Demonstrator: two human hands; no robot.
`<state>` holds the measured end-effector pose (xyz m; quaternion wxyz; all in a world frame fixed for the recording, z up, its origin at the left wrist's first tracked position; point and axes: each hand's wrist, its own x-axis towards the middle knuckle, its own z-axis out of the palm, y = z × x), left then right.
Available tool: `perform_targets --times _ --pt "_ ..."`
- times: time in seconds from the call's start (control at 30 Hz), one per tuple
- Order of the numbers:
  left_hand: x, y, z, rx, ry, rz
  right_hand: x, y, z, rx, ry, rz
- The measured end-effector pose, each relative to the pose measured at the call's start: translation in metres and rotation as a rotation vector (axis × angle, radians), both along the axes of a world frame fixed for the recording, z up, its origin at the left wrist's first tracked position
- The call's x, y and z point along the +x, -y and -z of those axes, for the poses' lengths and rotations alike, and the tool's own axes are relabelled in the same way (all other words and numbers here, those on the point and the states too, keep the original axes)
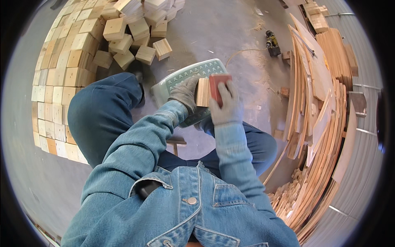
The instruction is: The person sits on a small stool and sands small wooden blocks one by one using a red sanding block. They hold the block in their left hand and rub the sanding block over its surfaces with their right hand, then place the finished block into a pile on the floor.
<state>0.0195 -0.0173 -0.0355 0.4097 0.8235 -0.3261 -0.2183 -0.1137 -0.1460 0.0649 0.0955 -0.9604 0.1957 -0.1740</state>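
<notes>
In my left hand point(186, 94), gloved in grey, is a pale wooden block point(202, 92), gripped from its left side. My right hand point(226, 102), also gloved, has its fingers bent over a reddish-brown sanding block point(215, 87). That sanding block is up against or very close to the right side of the wooden block; the exact contact is hard to see. Both are held above a pale green plastic stool point(181, 75) with a raised pattern, which stands between my knees.
Stacked wooden blocks point(61, 78) form a wall at the left, with loose blocks point(140, 31) heaped beyond it. A yellow-black power tool point(272, 43) with a cord lies on the floor. Long boards point(325, 123) and plywood sheets lean along the right by corrugated metal point(358, 164).
</notes>
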Motion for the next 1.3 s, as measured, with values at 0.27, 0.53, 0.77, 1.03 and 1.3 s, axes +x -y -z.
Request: perform_targets --times 0.27,0.53,0.77,1.03,1.3 --pt "-0.007 -0.002 -0.008 0.019 -0.009 -0.009 -0.073 -0.047 -0.024 0.016 -0.057 -0.049" --pt "-0.007 0.003 -0.015 -0.021 0.012 -0.006 0.056 0.039 -0.007 0.092 -0.075 0.093" --pt "-0.002 0.0 -0.015 0.015 0.038 0.014 0.016 0.025 0.004 0.101 0.012 0.075" --pt "-0.003 -0.001 -0.016 0.084 -0.015 0.068 -0.08 -0.045 -0.025 0.092 -0.082 0.051" --pt "-0.007 -0.001 -0.037 0.082 -0.027 0.032 0.038 0.038 -0.004 0.065 -0.049 0.097"
